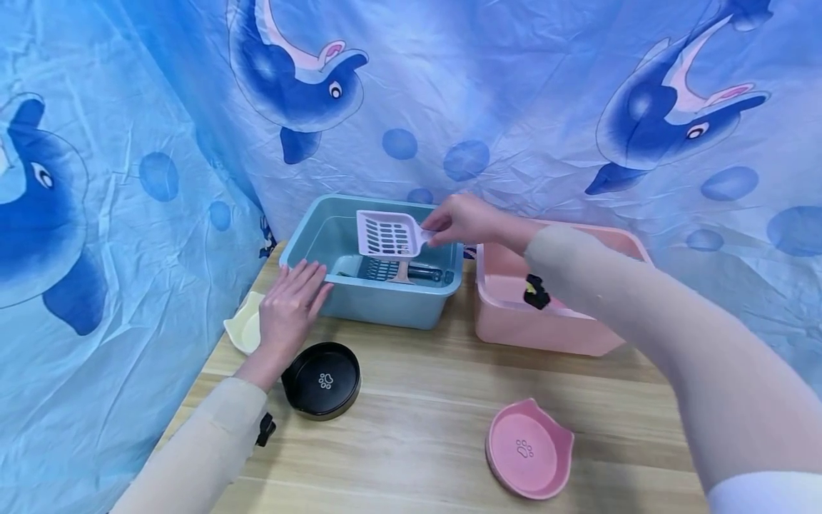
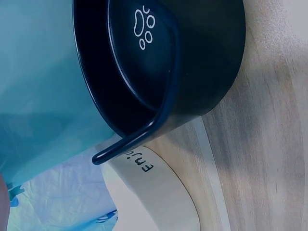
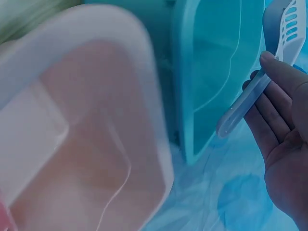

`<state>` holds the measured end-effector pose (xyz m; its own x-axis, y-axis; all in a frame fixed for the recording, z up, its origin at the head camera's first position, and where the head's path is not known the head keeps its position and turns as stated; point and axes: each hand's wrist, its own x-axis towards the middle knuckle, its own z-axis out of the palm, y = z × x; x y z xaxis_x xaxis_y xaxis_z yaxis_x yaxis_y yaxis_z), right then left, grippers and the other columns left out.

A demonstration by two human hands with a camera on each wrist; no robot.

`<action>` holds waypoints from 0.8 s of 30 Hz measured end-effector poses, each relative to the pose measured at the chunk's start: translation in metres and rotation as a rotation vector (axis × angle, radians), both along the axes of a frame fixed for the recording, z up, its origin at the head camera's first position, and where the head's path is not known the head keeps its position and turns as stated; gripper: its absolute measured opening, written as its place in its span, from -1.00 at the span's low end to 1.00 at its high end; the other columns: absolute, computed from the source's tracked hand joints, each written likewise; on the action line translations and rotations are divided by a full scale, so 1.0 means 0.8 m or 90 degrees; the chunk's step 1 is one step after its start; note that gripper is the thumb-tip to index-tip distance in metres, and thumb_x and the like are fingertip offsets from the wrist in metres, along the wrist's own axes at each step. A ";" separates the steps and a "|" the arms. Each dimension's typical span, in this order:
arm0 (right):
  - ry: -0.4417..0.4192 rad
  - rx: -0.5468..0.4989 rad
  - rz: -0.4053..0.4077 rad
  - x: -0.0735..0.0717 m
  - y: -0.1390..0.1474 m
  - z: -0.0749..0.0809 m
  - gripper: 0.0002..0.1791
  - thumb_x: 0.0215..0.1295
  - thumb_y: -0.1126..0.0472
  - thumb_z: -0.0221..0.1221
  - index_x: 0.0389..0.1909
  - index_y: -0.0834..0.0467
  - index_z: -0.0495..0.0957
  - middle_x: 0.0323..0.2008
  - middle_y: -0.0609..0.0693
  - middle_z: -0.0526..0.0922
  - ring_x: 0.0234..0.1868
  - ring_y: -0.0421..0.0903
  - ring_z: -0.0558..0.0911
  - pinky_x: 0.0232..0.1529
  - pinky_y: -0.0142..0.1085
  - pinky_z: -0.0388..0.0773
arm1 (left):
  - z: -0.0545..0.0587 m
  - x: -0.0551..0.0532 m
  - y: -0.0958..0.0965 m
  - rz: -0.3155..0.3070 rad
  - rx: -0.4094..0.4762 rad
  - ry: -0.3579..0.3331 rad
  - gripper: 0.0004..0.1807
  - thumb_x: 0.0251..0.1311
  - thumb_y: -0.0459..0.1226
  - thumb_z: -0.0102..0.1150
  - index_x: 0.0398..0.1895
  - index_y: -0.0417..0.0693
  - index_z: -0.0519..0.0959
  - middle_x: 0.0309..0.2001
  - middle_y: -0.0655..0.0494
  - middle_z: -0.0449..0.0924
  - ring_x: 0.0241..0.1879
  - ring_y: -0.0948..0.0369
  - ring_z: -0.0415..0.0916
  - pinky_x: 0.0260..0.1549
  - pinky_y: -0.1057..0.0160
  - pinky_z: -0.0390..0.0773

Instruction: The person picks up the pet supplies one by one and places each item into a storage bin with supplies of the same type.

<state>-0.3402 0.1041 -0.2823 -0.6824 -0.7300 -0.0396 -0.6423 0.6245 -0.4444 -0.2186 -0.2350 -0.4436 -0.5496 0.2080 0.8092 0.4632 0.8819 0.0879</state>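
Observation:
My right hand (image 1: pixel 465 220) pinches a pale lilac slotted litter scoop (image 1: pixel 388 234) by its handle, above the blue bin (image 1: pixel 385 308). In the right wrist view, the thumb and fingers close on the scoop's handle (image 3: pixel 243 103), whose rounded end points away from its slotted head. Inside the bin lie a dark slotted scoop (image 1: pixel 379 270), a dark handle (image 1: pixel 425 274) and a small beige-pink piece (image 1: pixel 402 273). My left hand (image 1: pixel 289 303) rests on the bin's front left corner, fingers extended over the rim. Below that hand is a black paw-print bowl (image 1: pixel 326 382).
A pink bin (image 1: pixel 546 332) stands right of the blue one, partly behind my right forearm. A cream bowl (image 1: pixel 244 327) sits at the left table edge, partly hidden by my left hand. A pink cat-ear bowl (image 1: pixel 529 450) is near the front. A dolphin-print curtain (image 1: pixel 514 86) hangs behind.

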 end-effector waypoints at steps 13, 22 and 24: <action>-0.094 -0.028 -0.045 -0.032 -0.069 -0.044 -0.64 0.42 0.20 0.43 0.17 0.19 0.76 0.04 0.11 0.83 0.08 -0.02 0.79 0.19 -0.16 0.72 | -0.001 -0.001 0.001 0.005 0.010 -0.003 -0.54 0.26 -0.23 0.53 0.20 -0.19 0.73 0.14 -0.20 0.74 0.20 -0.20 0.68 0.34 -0.25 0.53; -0.131 -0.001 -0.050 -0.043 -0.069 -0.055 -0.61 0.45 0.21 0.40 0.21 0.27 0.71 0.11 0.18 0.79 0.16 0.05 0.75 0.25 -0.11 0.68 | 0.001 -0.001 -0.001 0.002 -0.003 -0.009 -0.58 0.38 -0.20 0.42 0.21 -0.21 0.72 0.15 -0.21 0.73 0.21 -0.20 0.68 0.33 -0.26 0.54; -0.140 0.010 -0.042 -0.044 -0.068 -0.057 -0.58 0.47 0.20 0.37 0.25 0.30 0.67 0.15 0.21 0.77 0.21 0.08 0.73 0.28 -0.09 0.65 | 0.000 -0.001 -0.003 -0.001 -0.005 -0.006 -0.59 0.39 -0.19 0.41 0.21 -0.21 0.72 0.15 -0.21 0.73 0.20 -0.20 0.69 0.33 -0.26 0.55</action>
